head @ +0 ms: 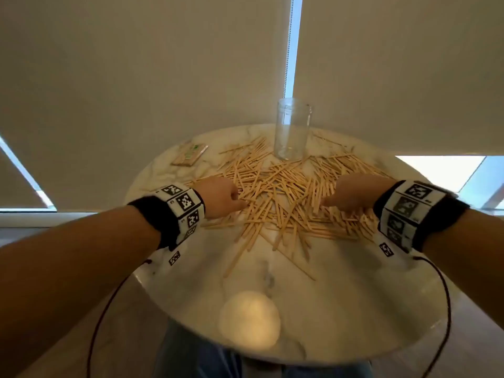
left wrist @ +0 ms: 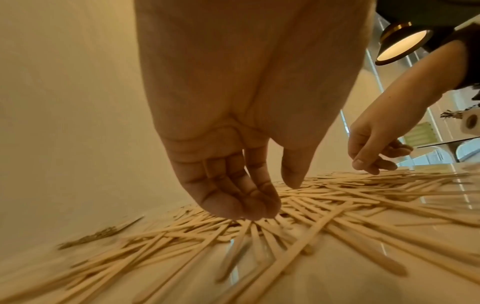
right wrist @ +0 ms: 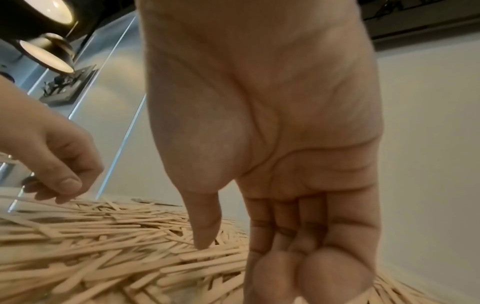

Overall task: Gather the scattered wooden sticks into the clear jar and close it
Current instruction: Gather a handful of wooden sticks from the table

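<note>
Round marble surface fills the lower middle, with wooden sticks scattered all over its centre. Clear jar stands upright, lidless, at upper centre. Left hand and right hand hover over the pile, fingers loosely curled, holding nothing.

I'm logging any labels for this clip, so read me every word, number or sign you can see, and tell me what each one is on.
No words or numbers can be read in any view.
Wristbands: black-and-white square code markers only, no letters.
Flat packet on the marble table: a green mark, too small and blurred to read.
Clear jar: no label visible.
Wooden sticks: no print visible.
</note>
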A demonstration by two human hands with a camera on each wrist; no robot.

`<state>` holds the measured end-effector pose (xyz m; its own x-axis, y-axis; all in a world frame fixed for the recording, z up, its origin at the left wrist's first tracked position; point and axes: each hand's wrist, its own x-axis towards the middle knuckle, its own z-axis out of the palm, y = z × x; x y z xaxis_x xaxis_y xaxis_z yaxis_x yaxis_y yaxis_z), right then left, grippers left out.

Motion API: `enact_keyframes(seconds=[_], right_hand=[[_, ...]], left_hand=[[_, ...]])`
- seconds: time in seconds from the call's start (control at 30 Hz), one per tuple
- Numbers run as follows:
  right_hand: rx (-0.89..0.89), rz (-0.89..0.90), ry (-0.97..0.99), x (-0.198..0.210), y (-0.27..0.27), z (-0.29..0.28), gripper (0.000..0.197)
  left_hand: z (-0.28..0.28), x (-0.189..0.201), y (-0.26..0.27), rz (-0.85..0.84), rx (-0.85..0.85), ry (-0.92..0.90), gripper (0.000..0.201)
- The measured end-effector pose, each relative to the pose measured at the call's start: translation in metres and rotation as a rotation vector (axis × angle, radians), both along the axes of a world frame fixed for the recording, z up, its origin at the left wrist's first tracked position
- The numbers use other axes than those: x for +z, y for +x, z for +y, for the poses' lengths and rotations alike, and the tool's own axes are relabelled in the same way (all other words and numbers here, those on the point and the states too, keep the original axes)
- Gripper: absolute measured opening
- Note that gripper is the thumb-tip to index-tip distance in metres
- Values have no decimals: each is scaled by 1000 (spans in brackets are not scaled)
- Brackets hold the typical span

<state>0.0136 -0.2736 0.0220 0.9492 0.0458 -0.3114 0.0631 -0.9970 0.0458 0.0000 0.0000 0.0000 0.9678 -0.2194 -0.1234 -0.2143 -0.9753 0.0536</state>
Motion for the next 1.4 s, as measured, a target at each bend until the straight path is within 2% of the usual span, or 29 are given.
enact_keyframes(seconds=[0.1,0.2,0.4,0.5,0.6,0.67,0.77,0.8,0.9,1.0,1.23,1.3,1.4], right_hand=[[-4,-14,-82,6,6,4,58],[11,-22,-110,10,13,12,58],[56,41,-193,7,23,30,67],[56,58,-139,3,29,25,59],[-113,130,115,0,36,17,40],[-148,129,159,1,34,14,38],[-57,60,56,-2,31,13,53],[-42,54,49,-3,31,13,52],[-53,77,65,-3,31,15,31],[-43,64,41,-4,30,18,34],[-56,77,54,-7,30,11,32],[-63,60,69,-6,30,6,34],[-102,65,131,-4,31,-2,33]], left_hand=[[4,1,16,-31,43,25,34],[0,2,36,-29,73,13,39],[-22,-10,64,34,174,90,82],[-31,-12,70,71,166,84,74],[-34,-14,78,62,186,15,61],[-35,-16,78,55,248,-17,71],[-37,-15,80,49,345,-102,88],[-39,-14,82,56,355,-117,89],[-44,-8,83,83,280,-82,71],[-48,-8,82,57,214,-42,48],[-53,-15,85,36,317,-114,38],[-53,-15,87,60,313,-108,44],[-53,-15,90,59,367,-55,78]])
